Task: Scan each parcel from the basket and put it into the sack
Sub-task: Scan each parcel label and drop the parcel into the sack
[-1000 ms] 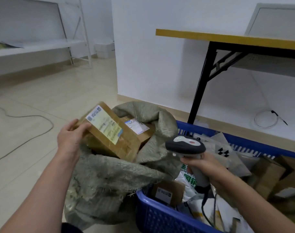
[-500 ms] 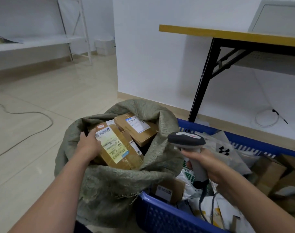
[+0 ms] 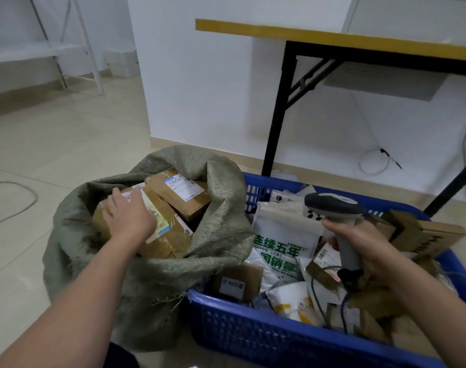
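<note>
A grey-green woven sack [image 3: 216, 208] stands open on the floor left of a blue plastic basket [image 3: 253, 333]. Inside the sack lies a brown cardboard parcel [image 3: 170, 235] with a white and yellow label. My left hand [image 3: 128, 216] rests flat on top of it, fingers spread and fairly straight. Another labelled brown box [image 3: 181, 192] lies behind it in the sack. My right hand [image 3: 364, 245] grips the handle of a grey and black barcode scanner [image 3: 333, 205] above the basket. The basket holds several parcels, among them a white bag with green print [image 3: 279, 248] and a small brown box [image 3: 237, 282].
A yellow-topped table [image 3: 333, 38] with black legs [image 3: 277, 115] stands against the white wall behind the basket. White cables [image 3: 372, 163] lie on the floor under it. A grey cable [image 3: 16, 208] curves over the tiled floor at left. White shelving [image 3: 54, 51] stands at the back left.
My left hand carried the brown parcel down from above the sack's mouth and set it inside; now it lies on top of it. My right hand stayed above the basket with the scanner.
</note>
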